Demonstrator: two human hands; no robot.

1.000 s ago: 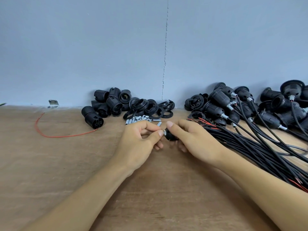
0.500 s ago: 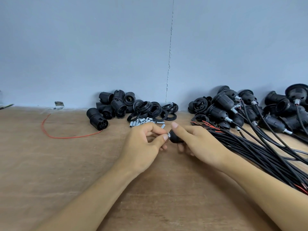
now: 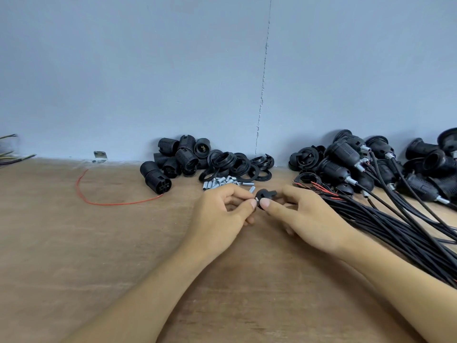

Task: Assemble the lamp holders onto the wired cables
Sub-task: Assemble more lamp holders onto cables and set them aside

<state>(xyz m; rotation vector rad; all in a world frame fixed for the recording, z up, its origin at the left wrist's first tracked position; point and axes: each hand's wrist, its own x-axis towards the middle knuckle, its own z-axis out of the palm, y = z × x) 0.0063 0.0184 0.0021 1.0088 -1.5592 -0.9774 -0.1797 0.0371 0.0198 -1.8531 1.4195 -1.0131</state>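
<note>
My right hand (image 3: pixel 306 219) pinches a small black lamp-holder cap (image 3: pixel 265 194) between thumb and fingers at the table's middle. My left hand (image 3: pixel 220 216) meets it from the left, its thumb and forefinger pinching a small silver metal tube (image 3: pixel 256 199) against the cap. Loose silver tubes (image 3: pixel 222 181) lie just behind my hands. A bundle of black cables (image 3: pixel 385 219) with red wire ends runs off to the right. Black holder bodies (image 3: pixel 173 159) and rings (image 3: pixel 235 164) are heaped along the wall.
Assembled holders on cables (image 3: pixel 366 162) pile up at the back right against the blue wall. A loose red wire (image 3: pixel 99 201) curls on the wooden table (image 3: pixel 74 243) at left. A metal bracket (image 3: pixel 100 156) sits at the wall, with wire ends (image 3: pixel 12 154) at far left.
The black cap has turned in my right hand and shows more of its notched top. Both hands stay together at the same spot; the view has tilted slightly.
</note>
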